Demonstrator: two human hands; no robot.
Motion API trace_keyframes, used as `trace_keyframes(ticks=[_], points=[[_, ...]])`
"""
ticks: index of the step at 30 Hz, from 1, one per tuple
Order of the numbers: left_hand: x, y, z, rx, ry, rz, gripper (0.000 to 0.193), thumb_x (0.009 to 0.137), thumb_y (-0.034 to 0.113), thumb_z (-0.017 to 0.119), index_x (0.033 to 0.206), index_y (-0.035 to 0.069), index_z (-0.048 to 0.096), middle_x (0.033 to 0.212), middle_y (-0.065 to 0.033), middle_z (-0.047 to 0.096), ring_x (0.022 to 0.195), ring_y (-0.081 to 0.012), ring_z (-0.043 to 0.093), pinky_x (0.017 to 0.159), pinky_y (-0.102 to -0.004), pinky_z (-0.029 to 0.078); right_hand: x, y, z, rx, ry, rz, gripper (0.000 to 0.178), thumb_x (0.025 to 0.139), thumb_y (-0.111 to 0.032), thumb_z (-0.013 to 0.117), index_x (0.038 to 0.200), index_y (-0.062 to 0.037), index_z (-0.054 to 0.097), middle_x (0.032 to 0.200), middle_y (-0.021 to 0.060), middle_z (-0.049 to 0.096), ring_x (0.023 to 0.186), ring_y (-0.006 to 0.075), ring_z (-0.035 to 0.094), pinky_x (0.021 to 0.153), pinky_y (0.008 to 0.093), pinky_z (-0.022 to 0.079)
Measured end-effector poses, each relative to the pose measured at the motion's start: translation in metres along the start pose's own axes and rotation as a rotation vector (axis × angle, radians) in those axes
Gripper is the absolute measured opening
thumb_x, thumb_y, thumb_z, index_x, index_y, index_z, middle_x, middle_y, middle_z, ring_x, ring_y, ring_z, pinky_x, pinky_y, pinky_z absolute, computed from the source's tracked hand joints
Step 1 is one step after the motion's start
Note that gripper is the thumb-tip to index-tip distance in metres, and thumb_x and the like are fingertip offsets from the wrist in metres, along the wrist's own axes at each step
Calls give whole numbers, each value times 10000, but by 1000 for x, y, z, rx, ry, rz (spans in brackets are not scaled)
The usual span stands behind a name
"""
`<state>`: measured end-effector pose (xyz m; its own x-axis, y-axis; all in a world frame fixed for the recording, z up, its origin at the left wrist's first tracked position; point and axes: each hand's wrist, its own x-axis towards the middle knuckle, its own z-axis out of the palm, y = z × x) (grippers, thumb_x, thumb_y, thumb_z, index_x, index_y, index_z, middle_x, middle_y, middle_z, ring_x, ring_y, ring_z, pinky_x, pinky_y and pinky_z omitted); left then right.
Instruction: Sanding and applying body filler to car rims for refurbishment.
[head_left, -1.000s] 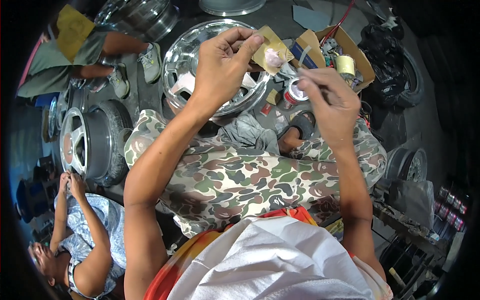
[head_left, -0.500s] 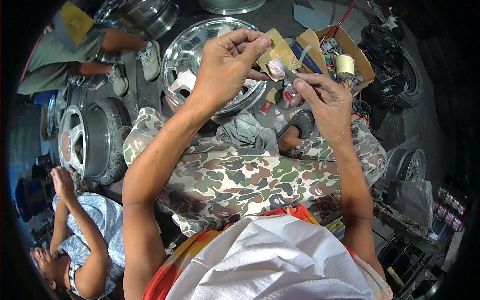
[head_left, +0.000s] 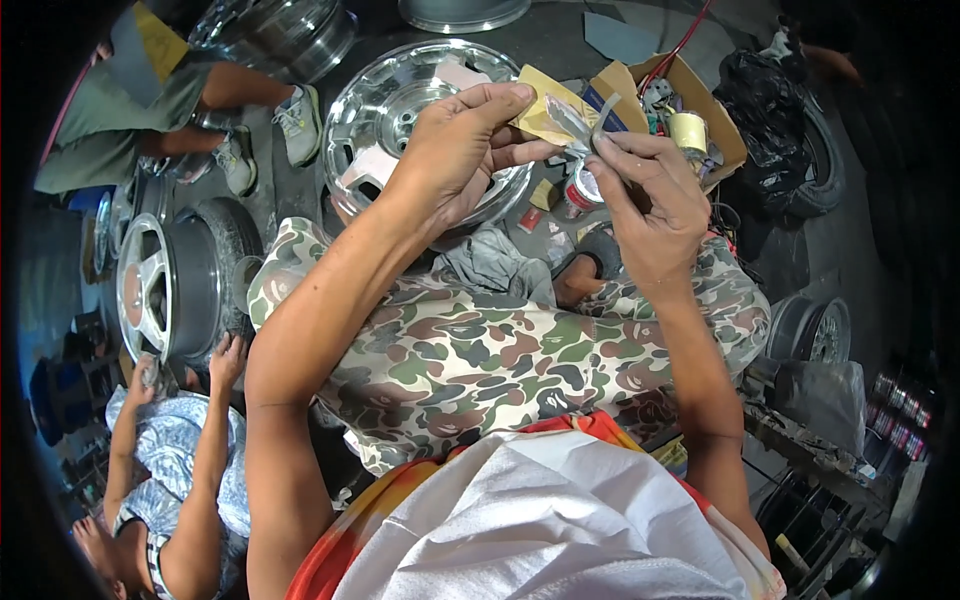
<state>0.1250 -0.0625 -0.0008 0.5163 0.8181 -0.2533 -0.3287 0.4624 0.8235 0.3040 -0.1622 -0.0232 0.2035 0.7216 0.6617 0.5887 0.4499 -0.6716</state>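
Note:
My left hand (head_left: 462,145) pinches a small yellow card or paper sheet (head_left: 538,112) between thumb and fingers, up in front of a polished car wheel (head_left: 455,72). Across the sheet's right part lies a smear of pinkish-grey paste (head_left: 568,118). In my right hand (head_left: 652,195) is a thin grey spreader strip (head_left: 602,118), gripped between thumb and fingertips. The strip looks bent and meets the paste at the sheet's right edge; its lower end is hidden by my fingers. Pale pinkish patches (head_left: 372,165) show on the wheel's face.
Below the sheet stand a red-and-white can (head_left: 580,192) and a small yellowish block (head_left: 545,194). A cardboard box (head_left: 720,130) of supplies is at right, beside a black bag (head_left: 765,110). One co-worker's legs (head_left: 240,90) are at upper left; another person's hands (head_left: 228,360) are near a tyre (head_left: 222,280).
The round pink dollop on the sheet is now spread flat. My right hand has tilted the strip, which bends. The lower-left co-worker's hands have moved down and apart.

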Motion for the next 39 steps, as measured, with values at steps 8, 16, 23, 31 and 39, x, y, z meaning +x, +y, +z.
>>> trace_keyframes(ticks=[8, 16, 23, 31, 39], points=[[8, -1, -12, -19, 55, 10, 244, 1008, 142, 626, 1138, -64, 631, 1102, -154, 705, 980, -208, 728, 835, -294, 640, -7, 3, -1, -35, -105, 20, 250, 780, 61, 793, 1021, 0, 766, 958, 112, 712, 843, 194, 698, 710, 299, 563], [8, 6, -11, 268, 39, 261, 226, 1002, 161, 649, 1106, -40, 653, 974, -100, 721, 842, -154, 734, 752, -272, 644, -3, 5, -7, 74, -60, 130, 208, 808, 49, 771, 1012, 12, 764, 938, 120, 732, 841, 199, 703, 750, 293, 543], [4, 7, -4, 389, 33, 433, 231, 1006, 121, 629, 1104, -89, 633, 955, -152, 725, 823, -179, 735, 667, -289, 658, -1, 2, -8, 105, -91, 178, 182, 833, 23, 764, 1015, 23, 762, 935, 106, 739, 851, 163, 692, 756, 278, 532], [0, 8, -1, 360, -11, 392, 245, 1011, 140, 627, 1117, -81, 639, 956, -138, 728, 816, -161, 732, 669, -276, 652, -4, 0, -8, 323, 16, 397, 151, 933, -3, 700, 1073, 50, 720, 963, 117, 740, 827, 137, 708, 710, 235, 528], [-4, 6, 2, 322, -41, 293, 262, 1015, 177, 630, 1113, -65, 650, 960, -134, 722, 823, -161, 734, 666, -269, 652, -5, -2, -5, 419, -94, 497, 179, 964, -15, 672, 1119, 73, 688, 973, 119, 742, 793, 128, 709, 686, 219, 549]])
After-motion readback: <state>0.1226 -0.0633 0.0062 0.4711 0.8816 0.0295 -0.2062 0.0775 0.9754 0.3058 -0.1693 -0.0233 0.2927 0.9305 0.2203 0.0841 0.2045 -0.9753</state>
